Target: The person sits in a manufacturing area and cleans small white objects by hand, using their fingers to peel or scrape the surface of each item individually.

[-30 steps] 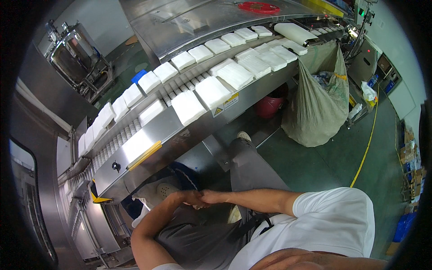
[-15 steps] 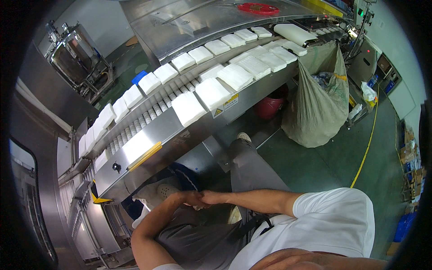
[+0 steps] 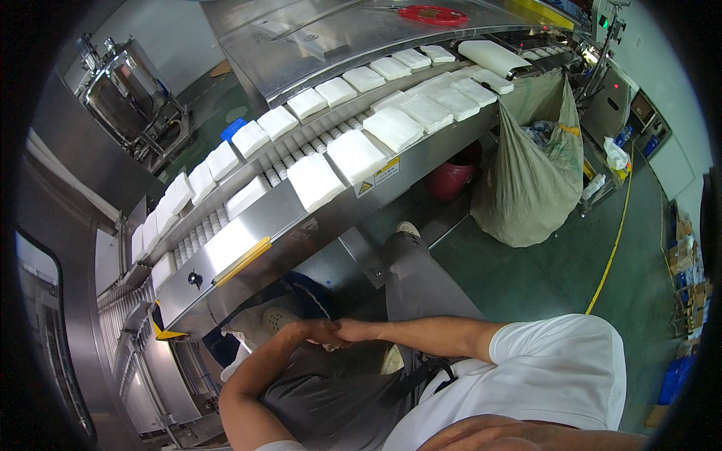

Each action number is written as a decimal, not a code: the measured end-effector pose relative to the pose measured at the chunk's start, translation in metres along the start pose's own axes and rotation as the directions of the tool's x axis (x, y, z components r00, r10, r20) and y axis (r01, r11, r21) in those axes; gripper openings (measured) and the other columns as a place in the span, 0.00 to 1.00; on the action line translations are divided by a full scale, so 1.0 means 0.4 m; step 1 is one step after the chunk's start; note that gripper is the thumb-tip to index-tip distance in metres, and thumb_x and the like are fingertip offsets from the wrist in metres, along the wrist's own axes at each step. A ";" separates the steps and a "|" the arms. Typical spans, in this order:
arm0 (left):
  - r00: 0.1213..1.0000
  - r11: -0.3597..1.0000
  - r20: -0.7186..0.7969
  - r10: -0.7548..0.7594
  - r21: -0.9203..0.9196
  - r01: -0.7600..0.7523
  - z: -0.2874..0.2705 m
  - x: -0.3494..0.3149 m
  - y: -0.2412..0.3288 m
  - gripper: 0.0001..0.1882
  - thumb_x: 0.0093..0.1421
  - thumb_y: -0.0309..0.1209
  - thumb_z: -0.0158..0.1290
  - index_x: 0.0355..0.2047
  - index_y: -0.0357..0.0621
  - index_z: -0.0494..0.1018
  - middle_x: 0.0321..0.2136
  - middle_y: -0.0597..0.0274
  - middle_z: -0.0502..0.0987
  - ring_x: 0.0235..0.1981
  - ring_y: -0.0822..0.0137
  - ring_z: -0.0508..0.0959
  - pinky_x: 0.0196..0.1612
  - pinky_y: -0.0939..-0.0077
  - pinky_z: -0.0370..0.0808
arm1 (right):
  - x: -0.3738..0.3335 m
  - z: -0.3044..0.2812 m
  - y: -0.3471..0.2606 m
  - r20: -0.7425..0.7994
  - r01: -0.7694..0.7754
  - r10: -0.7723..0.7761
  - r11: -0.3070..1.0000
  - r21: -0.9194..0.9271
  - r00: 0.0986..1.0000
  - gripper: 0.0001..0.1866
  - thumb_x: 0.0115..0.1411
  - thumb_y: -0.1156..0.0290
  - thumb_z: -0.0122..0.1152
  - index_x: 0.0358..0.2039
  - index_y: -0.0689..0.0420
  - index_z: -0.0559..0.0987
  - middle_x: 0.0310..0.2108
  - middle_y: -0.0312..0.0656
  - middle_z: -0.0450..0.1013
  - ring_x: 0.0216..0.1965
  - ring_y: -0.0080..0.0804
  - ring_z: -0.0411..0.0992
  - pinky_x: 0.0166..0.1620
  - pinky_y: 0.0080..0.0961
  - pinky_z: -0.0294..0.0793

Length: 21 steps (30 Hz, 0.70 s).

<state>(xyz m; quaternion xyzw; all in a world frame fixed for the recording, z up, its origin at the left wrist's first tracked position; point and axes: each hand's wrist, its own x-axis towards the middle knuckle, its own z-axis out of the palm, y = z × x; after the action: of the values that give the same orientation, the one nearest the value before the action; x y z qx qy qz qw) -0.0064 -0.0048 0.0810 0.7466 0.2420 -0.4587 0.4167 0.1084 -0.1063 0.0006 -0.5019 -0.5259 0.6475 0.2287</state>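
My left hand point(image 3: 319, 331) and my right hand point(image 3: 352, 331) meet low in front of my lap, touching each other, fingers curled inward. Most fingers are hidden, and whether anything lies between them I cannot make out. Beyond them runs a metal roller conveyor point(image 3: 218, 223) with white folded stacks, like napkins or tissues. A near-edge stack point(image 3: 314, 183) rests closest to my hands, well apart from them. Another white stack point(image 3: 247, 195) lies on the rollers. Along the far edge sits a row of similar stacks point(image 3: 277, 122).
A large cloth sack point(image 3: 526, 180) hangs at the conveyor's right end, beside a dark red bucket point(image 3: 451, 177). A yellow strip point(image 3: 242, 261) edges the conveyor's near side. Far left stands a steel tank point(image 3: 124, 90). A red round object point(image 3: 432, 15) lies on the far metal surface.
Stacks on the rollers have travelled to the right and away, and another has come in at the conveyor's left end. Edge stacks and both hands have stayed put.
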 end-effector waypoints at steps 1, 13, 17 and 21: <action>1.000 1.000 0.018 -0.009 -0.020 0.009 -0.001 -0.005 0.003 0.31 0.51 0.63 0.57 0.36 0.46 0.78 0.28 0.64 0.80 0.31 0.69 0.78 0.34 0.74 0.72 | -0.005 -0.001 -0.008 0.004 0.009 -0.009 1.000 0.007 1.000 0.24 0.65 0.55 0.44 0.42 0.64 0.79 0.35 0.54 0.78 0.37 0.43 0.77 0.38 0.34 0.75; 0.987 0.992 0.162 0.021 -0.126 -0.001 -0.005 0.002 -0.004 0.30 0.56 0.54 0.57 0.45 0.38 0.74 0.38 0.56 0.79 0.39 0.63 0.77 0.43 0.68 0.74 | -0.023 -0.004 -0.040 0.046 -0.030 0.025 0.992 0.126 0.999 0.24 0.65 0.53 0.44 0.39 0.62 0.80 0.32 0.50 0.77 0.33 0.39 0.76 0.35 0.33 0.75; 0.984 0.991 0.177 -0.016 -0.125 0.039 0.000 0.009 -0.008 0.28 0.57 0.49 0.58 0.47 0.38 0.74 0.39 0.57 0.78 0.39 0.64 0.77 0.43 0.69 0.73 | -0.009 -0.001 -0.021 0.046 -0.008 0.006 0.999 0.036 0.999 0.29 0.67 0.49 0.40 0.42 0.64 0.79 0.35 0.53 0.78 0.36 0.42 0.78 0.38 0.35 0.76; 0.984 0.996 0.177 0.018 -0.088 -0.003 -0.030 -0.038 0.057 0.30 0.58 0.51 0.57 0.49 0.38 0.73 0.41 0.55 0.79 0.41 0.62 0.77 0.45 0.68 0.73 | -0.016 -0.001 -0.008 -0.038 -0.012 0.017 0.992 0.125 0.999 0.17 0.61 0.59 0.51 0.36 0.61 0.80 0.29 0.46 0.77 0.27 0.33 0.75 0.32 0.29 0.74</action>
<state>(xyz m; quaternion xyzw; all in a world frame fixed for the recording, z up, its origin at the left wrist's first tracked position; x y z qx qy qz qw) 0.0095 -0.0066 0.1064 0.6850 0.2198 -0.5102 0.4713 0.1106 -0.1102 0.0060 -0.5031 -0.4759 0.6708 0.2652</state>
